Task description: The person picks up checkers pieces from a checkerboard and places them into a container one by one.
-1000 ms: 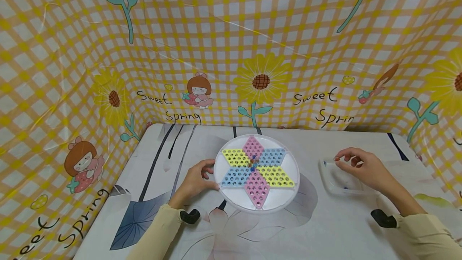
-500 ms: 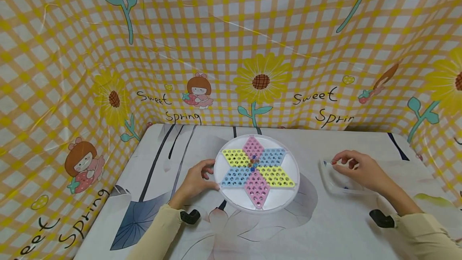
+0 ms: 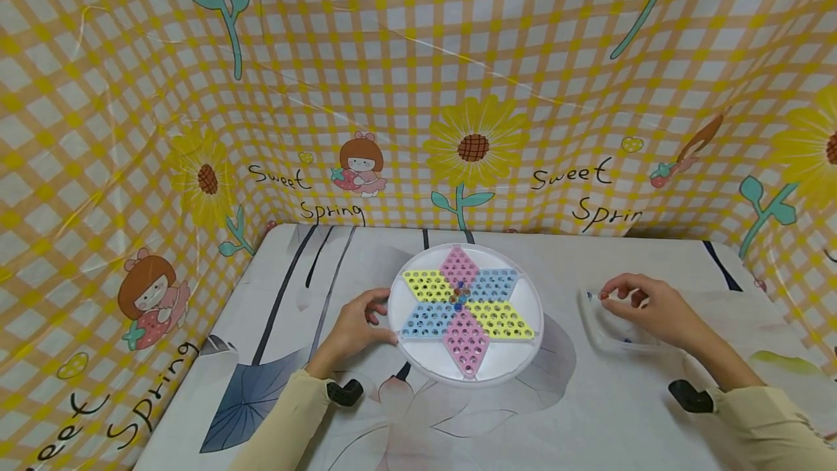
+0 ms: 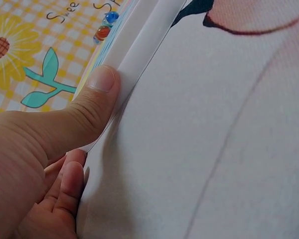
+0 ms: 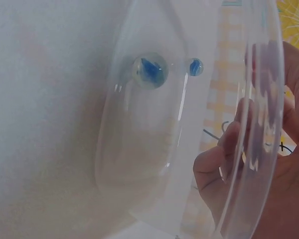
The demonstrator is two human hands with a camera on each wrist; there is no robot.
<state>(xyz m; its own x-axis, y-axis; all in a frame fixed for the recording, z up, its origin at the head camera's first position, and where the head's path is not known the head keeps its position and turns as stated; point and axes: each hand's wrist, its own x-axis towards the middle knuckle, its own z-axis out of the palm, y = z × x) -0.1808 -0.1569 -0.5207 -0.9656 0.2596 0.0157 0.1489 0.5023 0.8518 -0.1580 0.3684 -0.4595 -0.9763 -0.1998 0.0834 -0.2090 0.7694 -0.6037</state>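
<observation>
My left hand [image 3: 352,325] grips the left rim of a round white Chinese checkers board [image 3: 508,358]. In the left wrist view, the thumb [image 4: 100,82] lies on the rim while the other fingers curl below it. Several marbles [image 3: 460,298] are bunched at the middle of the board's coloured star. Over the left part of a clear plastic box [image 3: 591,336], my right hand [image 3: 647,307] pinches a reddish marble [image 3: 604,295] between thumb and forefinger. Through the box wall in the right wrist view, a blue-swirled marble [image 5: 150,70] shows large, with a smaller-looking blue one [image 5: 195,66] beside it.
A table with a floral-print cover [image 3: 418,427] bears the board and box. Yellow checked cloth [image 3: 405,42] hangs behind it and along the left side. A black wrist camera [image 3: 344,392] sits at the left cuff, another [image 3: 692,395] at the right.
My right hand, with the reddish marble, has moved slightly left and down over the box, then held nearly still. The left hand and the board have stayed in place.
</observation>
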